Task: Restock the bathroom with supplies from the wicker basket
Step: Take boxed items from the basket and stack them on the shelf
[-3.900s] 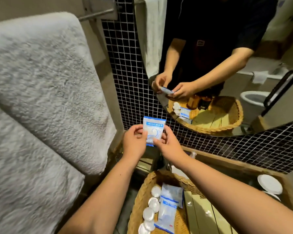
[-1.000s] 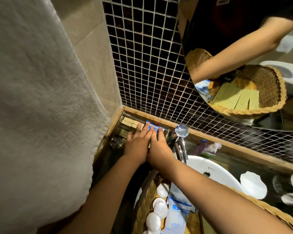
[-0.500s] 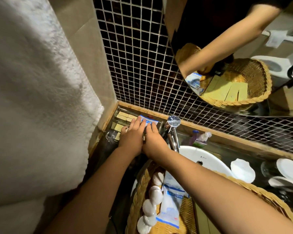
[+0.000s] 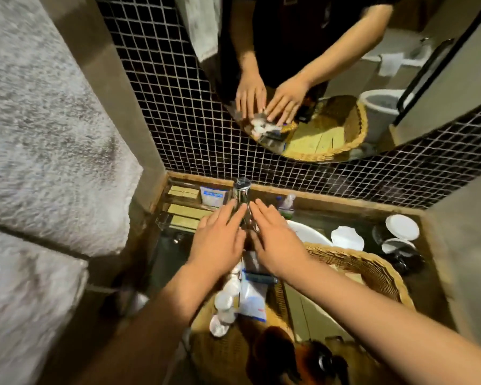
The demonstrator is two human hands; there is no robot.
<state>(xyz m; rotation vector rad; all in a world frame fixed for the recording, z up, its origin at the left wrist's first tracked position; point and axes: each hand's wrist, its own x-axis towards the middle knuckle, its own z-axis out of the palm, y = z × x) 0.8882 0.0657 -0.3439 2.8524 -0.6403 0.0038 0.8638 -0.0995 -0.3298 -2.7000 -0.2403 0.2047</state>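
Note:
The wicker basket [image 4: 372,269] sits over the sink, holding white round packets [image 4: 225,300], a blue-and-white sachet [image 4: 252,300], flat tan boxes [image 4: 308,312] and dark bottles [image 4: 311,359]. A blue-and-white sachet [image 4: 213,195] stands in the clear organiser tray [image 4: 164,215] in the counter's back left corner, beside tan boxes [image 4: 184,192]. My left hand [image 4: 220,241] and my right hand [image 4: 274,241] hover side by side above the basket's far end, palms down, fingers straight, holding nothing. The chrome tap [image 4: 242,195] shows between them.
White towels [image 4: 47,151] hang on the left. A round mirror [image 4: 331,79] on the black tiled wall reflects my hands and the basket. A white dish [image 4: 347,238] and covered cups [image 4: 401,227] stand at the right, small bottles [image 4: 286,205] behind the sink.
Both hands have drawn back from the organiser tray toward the basket, leaving the sachet standing in the tray. The view has tilted up, so the mirror shows more.

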